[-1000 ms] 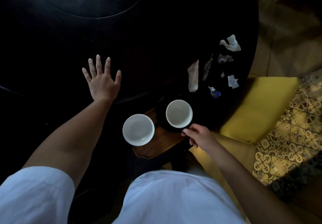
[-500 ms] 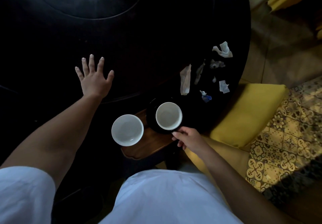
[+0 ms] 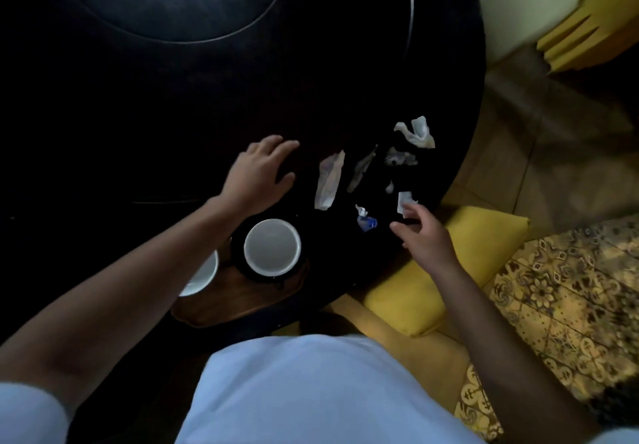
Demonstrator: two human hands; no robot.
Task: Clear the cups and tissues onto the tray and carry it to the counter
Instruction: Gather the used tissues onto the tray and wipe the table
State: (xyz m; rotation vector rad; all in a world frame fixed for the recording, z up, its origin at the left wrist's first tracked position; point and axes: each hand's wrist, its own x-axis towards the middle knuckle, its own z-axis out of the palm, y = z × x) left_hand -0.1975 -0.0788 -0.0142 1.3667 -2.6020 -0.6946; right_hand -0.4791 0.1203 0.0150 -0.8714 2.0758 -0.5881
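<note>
While the left arm crosses over it, a white cup [image 3: 202, 276] sits at the left end of the wooden tray [image 3: 242, 300], partly hidden by the forearm. Just right of it, a second white cup [image 3: 272, 247] stands upright inside a dark saucer [image 3: 238, 253] on the same tray, which lies at the near edge of the dark round desk [image 3: 207, 97]. Above the cups, the left hand [image 3: 257, 174] lies palm down on the desk, its fingers [image 3: 280, 144] spread and relaxed, holding nothing, near the tissues but apart from them. To its right, a long crumpled tissue [image 3: 328, 180] lies on the desk, and a thinner strip [image 3: 361, 168] lies just beside that. Below these, a small blue-and-white wrapper [image 3: 366, 220] rests near the desk edge. Further right are a greyish scrap [image 3: 399, 159], a larger white tissue [image 3: 416, 132] at the far end of the scatter, and a small white piece [image 3: 404, 199] nearest the right hand [image 3: 427, 239]. That hand hovers over the desk edge with its fingers loosely open; one fingertip looks close to the small white piece, though whether it touches cannot be told. Beyond the desk, a yellow cushion [image 3: 460, 260] lies under the right wrist, and a patterned tile floor [image 3: 570, 291] fills the right side.
</note>
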